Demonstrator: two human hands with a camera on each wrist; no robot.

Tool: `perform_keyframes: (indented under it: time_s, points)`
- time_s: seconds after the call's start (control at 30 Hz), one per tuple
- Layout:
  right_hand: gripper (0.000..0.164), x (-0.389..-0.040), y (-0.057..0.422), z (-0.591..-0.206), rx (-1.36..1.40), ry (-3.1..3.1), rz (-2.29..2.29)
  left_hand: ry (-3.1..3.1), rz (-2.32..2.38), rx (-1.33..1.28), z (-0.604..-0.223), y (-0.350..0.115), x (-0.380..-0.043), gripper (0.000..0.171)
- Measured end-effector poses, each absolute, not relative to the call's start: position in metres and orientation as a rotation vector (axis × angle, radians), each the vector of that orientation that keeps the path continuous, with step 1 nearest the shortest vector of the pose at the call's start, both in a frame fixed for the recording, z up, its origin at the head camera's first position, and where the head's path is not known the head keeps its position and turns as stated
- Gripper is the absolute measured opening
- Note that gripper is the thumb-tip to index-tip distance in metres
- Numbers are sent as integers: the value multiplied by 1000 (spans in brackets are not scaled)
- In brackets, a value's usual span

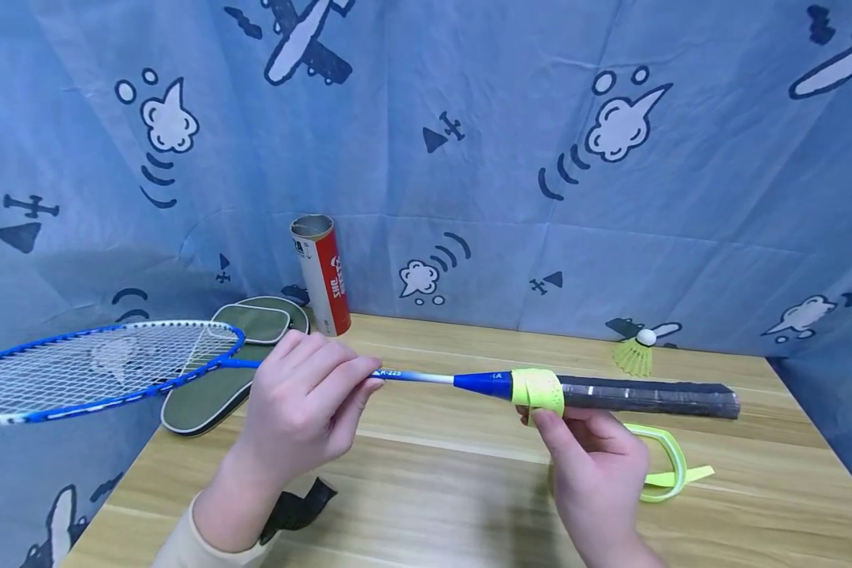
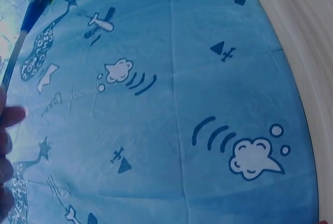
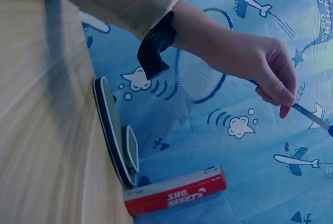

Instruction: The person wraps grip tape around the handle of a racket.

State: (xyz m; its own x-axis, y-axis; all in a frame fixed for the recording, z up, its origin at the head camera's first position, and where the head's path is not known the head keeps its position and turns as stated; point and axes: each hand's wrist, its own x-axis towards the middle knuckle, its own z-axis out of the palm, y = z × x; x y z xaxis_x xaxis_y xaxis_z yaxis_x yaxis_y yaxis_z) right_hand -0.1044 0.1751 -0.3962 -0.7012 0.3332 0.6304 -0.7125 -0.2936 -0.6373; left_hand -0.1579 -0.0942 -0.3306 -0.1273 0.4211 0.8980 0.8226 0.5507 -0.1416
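blue curtain behind "dhs" tube; left hand grips "225" racket, right hand pinches yellow wrap.

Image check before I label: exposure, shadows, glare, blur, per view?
Head: brightest and clearest, soft shadow on the table near the right hand, small glints on the racket handle. Left wrist: dim, blue-tinted, washed out at the upper left edge, left hand soft and cropped. Right wrist: also dim and bluish, dark shadow band on the table.
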Motion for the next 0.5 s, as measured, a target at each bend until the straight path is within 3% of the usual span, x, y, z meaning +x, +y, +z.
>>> perform_keyframes:
  time_s: [0.33,0.5]
  points:
    - [41,-105,179,-395,608,-1299,2205,-1685,-386,-1099,-327,-100,-158,19]
    - [33,-108,180,-401,729,-1177,2287,-1691,-378,-1106,-327,-101,-158,21]
